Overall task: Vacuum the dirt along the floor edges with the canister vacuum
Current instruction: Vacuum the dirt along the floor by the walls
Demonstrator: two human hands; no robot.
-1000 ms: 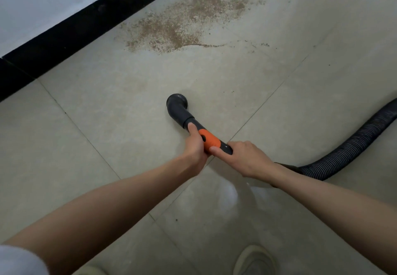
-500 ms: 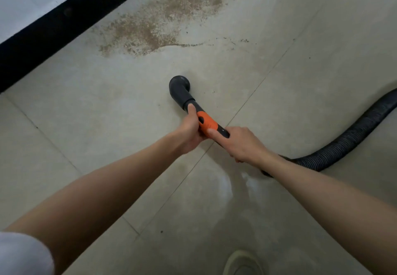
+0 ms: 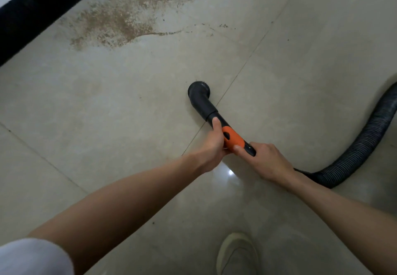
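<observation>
A black vacuum nozzle with a bent end points down at the pale floor tiles. Behind it the wand carries an orange collar. My left hand grips the wand just ahead of the collar, thumb laid along the tube. My right hand grips the wand behind the collar. The ribbed black hose curves away to the right edge. A wide patch of brown dirt lies beside the black baseboard, well ahead and left of the nozzle.
A white wall strip shows above the baseboard at top left. A few dirt specks trail right of the patch. My light shoe stands at the bottom. Tile joints cross the floor diagonally.
The view has shifted, so the nozzle and both hands now appear farther right and lower relative to the dirt patch. Both hands keep the same grip on the wand.
</observation>
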